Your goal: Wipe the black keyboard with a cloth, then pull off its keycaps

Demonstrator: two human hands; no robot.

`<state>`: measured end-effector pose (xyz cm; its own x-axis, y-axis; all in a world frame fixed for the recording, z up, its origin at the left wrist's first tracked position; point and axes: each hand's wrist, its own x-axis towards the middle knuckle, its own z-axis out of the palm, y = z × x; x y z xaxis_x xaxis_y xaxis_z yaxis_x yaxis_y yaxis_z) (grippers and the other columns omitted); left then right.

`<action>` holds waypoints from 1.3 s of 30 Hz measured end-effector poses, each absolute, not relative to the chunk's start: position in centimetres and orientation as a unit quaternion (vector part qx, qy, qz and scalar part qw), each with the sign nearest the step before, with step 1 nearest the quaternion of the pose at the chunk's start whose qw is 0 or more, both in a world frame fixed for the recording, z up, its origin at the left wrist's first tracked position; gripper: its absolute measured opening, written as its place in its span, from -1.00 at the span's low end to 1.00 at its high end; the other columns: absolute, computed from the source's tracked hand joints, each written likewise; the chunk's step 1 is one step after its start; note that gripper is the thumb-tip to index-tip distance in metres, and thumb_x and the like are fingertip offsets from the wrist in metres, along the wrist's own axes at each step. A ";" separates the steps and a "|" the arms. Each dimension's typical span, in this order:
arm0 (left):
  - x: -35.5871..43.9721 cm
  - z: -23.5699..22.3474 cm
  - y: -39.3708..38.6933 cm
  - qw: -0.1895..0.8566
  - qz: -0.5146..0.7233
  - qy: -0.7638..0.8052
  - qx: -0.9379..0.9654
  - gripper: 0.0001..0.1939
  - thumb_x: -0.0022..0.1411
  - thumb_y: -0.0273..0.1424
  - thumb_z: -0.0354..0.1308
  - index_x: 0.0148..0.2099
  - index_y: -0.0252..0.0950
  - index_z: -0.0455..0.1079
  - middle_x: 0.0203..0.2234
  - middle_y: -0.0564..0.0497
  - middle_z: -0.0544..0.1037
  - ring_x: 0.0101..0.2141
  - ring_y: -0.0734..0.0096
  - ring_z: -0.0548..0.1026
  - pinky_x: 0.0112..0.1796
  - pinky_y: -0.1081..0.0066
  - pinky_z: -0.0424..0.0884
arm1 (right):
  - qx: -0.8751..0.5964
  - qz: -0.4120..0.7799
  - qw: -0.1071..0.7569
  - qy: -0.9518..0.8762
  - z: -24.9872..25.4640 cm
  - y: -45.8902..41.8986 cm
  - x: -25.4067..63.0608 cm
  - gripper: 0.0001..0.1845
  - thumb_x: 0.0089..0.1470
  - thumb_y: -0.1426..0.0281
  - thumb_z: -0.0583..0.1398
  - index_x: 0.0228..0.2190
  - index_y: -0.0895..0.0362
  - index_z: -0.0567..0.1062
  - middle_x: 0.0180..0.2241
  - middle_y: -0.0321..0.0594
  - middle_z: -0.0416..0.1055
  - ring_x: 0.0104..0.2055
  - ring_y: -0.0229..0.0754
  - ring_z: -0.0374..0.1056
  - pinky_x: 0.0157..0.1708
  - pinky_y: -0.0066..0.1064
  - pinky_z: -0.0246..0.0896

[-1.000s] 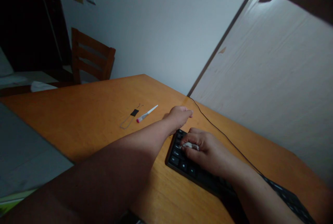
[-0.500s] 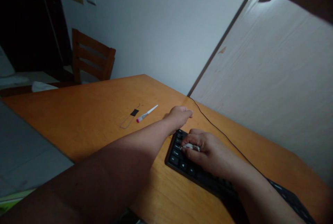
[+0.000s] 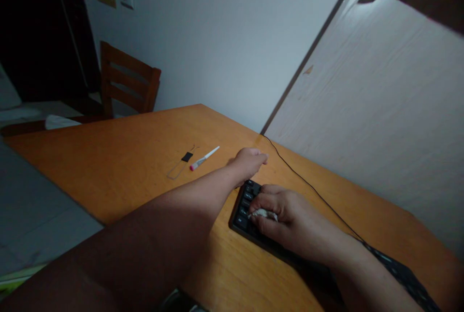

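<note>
A black keyboard [image 3: 243, 208] lies on the orange wooden table [image 3: 126, 157], its cable [image 3: 304, 182] running along the wall. My right hand [image 3: 286, 213] rests on the keyboard's left end, fingers closed on a small crumpled white cloth [image 3: 264, 213] pressed against the keys. My left hand [image 3: 249, 163] reaches across to the keyboard's far left corner, fingers curled against its edge.
A white pen with a pink cap [image 3: 204, 158] and a black binder clip on a wire [image 3: 183, 162] lie on the table beyond my left arm. A wooden chair [image 3: 126, 82] stands at the far side. A wall [image 3: 362, 109] borders the table on the right.
My right hand with the cloth has slid a little toward me along the keys. My left hand has stayed at the keyboard's corner.
</note>
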<state>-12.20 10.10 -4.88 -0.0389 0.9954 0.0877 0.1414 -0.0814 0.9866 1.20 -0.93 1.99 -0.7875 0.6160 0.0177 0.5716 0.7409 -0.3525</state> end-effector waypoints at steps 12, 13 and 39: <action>-12.1 -5.2 10.4 0.420 0.495 0.517 0.558 -0.66 0.09 -0.10 0.10 -0.36 -0.30 0.47 -0.65 0.08 0.34 -0.58 0.46 0.28 -0.52 0.47 0.17 | -0.435 0.212 0.129 -0.865 2.8 0.8 4.5 -0.89 0.18 0.33 0.13 -0.28 0.08 0.43 -0.47 -0.33 0.36 -0.46 -0.26 0.25 -0.50 -0.45 0.07; -12.2 -5.3 10.5 0.417 0.494 0.514 0.563 -0.65 0.10 -0.10 0.10 -0.36 -0.30 0.47 -0.65 0.09 0.34 -0.58 0.46 0.27 -0.52 0.47 0.17 | -0.443 0.209 0.131 -0.862 2.8 0.9 4.7 -0.89 0.19 0.31 0.12 -0.29 0.08 0.42 -0.49 -0.34 0.36 -0.48 -0.27 0.24 -0.51 -0.46 0.05; -12.3 -4.4 9.6 0.424 0.477 0.491 0.593 -0.72 0.15 -0.18 0.09 -0.40 -0.31 0.38 -0.71 0.15 0.25 -0.65 0.55 0.16 -0.57 0.50 0.08 | -0.476 0.159 0.037 -0.864 2.2 -0.9 8.2 -0.91 0.01 0.50 0.17 -0.40 0.09 0.46 -0.45 -0.28 0.44 -0.43 -0.22 0.30 -0.50 -0.45 0.04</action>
